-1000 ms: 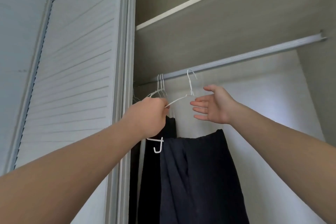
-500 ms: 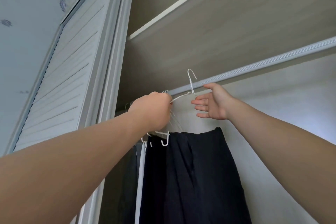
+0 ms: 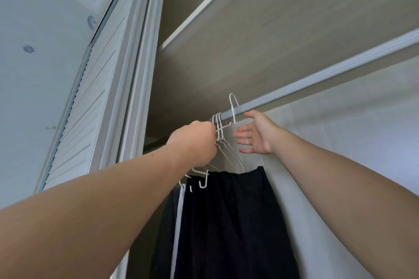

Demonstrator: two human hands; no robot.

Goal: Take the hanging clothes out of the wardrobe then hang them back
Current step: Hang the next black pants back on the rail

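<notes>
1. You are reaching up with two bare arms into the wardrobe, toward one grey rail [image 3: 317, 78] running from the middle of the frame to the right edge.
2. Your left hand [image 3: 195, 140], at centre frame, is curling into a fist and gripping the shoulder wire of one white wire hanger [image 3: 233, 113].
3. That hanger's hook is crossing the rail, its tip standing above it; whether it is resting on the rail cannot be told.
4. Your right hand [image 3: 258, 136] is staying open just right of that hanger, fingers straight and pointing left, thumb just under the rail, holding nothing.
5. Three more hanger hooks [image 3: 217, 118] are sitting bunched on the rail, just left of the gripped one.
6. One black garment [image 3: 226, 222] is hanging at lower centre below the hands.
7. One dark grey garment [image 3: 166, 222] is hanging to its left, with a white strip [image 3: 179, 210] between them.
</notes>
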